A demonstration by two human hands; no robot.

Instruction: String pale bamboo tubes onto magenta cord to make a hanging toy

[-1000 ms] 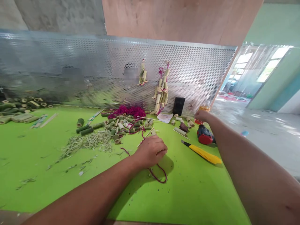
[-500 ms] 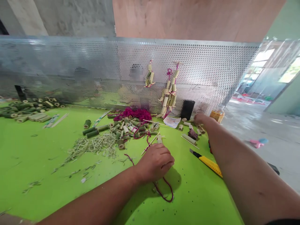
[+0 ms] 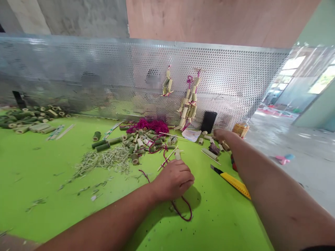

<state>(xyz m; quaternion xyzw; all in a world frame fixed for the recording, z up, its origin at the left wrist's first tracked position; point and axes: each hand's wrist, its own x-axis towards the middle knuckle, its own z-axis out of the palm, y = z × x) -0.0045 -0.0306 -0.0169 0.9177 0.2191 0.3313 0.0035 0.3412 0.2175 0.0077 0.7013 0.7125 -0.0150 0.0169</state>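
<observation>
My left hand is closed, knuckles up, around a pale bamboo piece whose end pokes out beyond the fingers. A magenta cord loops out below the hand onto the green table. Just past the knuckles lies a thin bamboo stick with cord wound on it. My right hand reaches far forward among short bamboo tubes at the right back. Its fingers are mostly hidden behind the hand, so what they touch does not show. Under the right forearm lies a yellow utility knife, blade out.
A heap of cut bamboo and a magenta cord bundle lie mid-table, with shavings to their left. Bamboo figures hang on the perforated metal panel. A black phone-like slab and a bottle stand at the back.
My right hand has shifted slightly left among the short tubes. The left hand keeps its hold on the bamboo piece. The view has tilted a little.
</observation>
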